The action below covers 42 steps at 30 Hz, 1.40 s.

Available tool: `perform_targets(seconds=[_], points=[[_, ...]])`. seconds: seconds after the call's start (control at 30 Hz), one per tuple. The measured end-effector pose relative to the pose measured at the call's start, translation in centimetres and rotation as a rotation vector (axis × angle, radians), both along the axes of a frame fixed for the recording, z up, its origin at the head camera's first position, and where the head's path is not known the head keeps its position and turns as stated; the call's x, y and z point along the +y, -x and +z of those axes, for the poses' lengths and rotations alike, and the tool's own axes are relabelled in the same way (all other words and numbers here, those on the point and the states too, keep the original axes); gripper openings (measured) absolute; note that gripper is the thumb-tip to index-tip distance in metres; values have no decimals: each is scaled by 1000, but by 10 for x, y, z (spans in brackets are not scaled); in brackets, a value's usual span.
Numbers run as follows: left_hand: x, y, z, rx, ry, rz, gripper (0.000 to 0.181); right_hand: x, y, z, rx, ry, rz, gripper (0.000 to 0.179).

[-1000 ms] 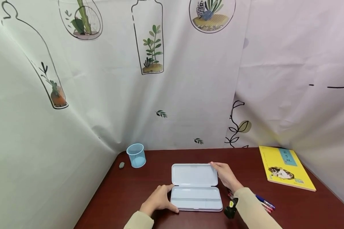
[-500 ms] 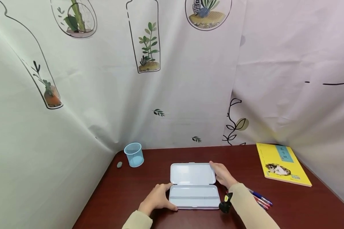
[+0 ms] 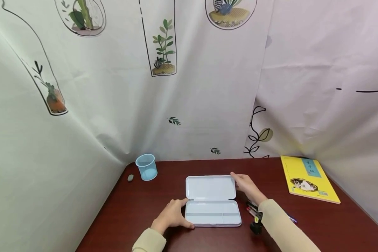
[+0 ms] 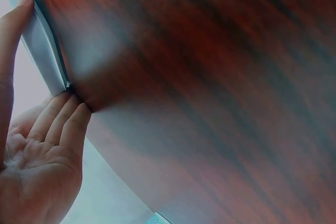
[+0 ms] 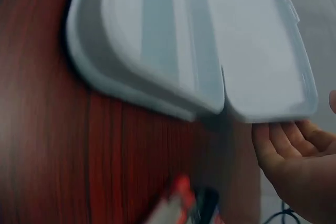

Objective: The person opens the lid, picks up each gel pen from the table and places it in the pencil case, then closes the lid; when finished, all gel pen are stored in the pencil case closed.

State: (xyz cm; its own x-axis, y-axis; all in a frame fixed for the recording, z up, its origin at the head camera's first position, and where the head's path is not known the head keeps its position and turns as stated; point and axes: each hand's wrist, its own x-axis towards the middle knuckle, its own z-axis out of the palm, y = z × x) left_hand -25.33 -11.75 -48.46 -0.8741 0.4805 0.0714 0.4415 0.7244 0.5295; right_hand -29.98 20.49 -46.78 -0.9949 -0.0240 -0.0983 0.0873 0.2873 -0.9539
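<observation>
Pale case point(image 3: 208, 207) lying open, base point(image 3: 231, 218) divided — left grip point(image 3: 172, 214) pinching its end, right grip point(image 3: 246, 185) unclenched, fingers point(image 5: 265, 142) against lid point(image 3: 210, 187).

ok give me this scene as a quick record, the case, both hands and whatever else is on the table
case: pale case, open, nothing visible inside
lid: lid swung back, hinged along the case's far side
left hand: left hand holds the case's left end between thumb and fingers
right hand: right hand touches the lid's right end with its fingers
pens: pens right of the case, partly hidden by the right sleeve
back left: blue cup, upright, beside a small grey object
back right: yellow book
surface: reddish-brown table
</observation>
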Motion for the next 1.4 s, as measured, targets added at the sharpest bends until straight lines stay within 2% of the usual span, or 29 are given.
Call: perform_targets(seconds=[0.23,0.33,0.5,0.77,1.0,1.27,1.4], points=[[-1,1,-2,-2,10,1,89,25,-20,10,118,-268,-47,41],[-1,3,-1,-9,8,1,92,38,-30,13,139,-382,-47,37],[-1,4,0,-1,7,-2,94,60,-40,11,182,-503,-28,33],[-1,4,0,6,5,-13,93,86,-55,5,178,-550,-8,27],[-2,6,0,11,13,-7,92,100,-67,4,131,-584,3,26],[-2,8,0,-9,19,3,94,110,-69,-1,70,-613,17,28],[-2,7,-1,-10,23,5,94,112,-70,-1,62,-658,54,26]])
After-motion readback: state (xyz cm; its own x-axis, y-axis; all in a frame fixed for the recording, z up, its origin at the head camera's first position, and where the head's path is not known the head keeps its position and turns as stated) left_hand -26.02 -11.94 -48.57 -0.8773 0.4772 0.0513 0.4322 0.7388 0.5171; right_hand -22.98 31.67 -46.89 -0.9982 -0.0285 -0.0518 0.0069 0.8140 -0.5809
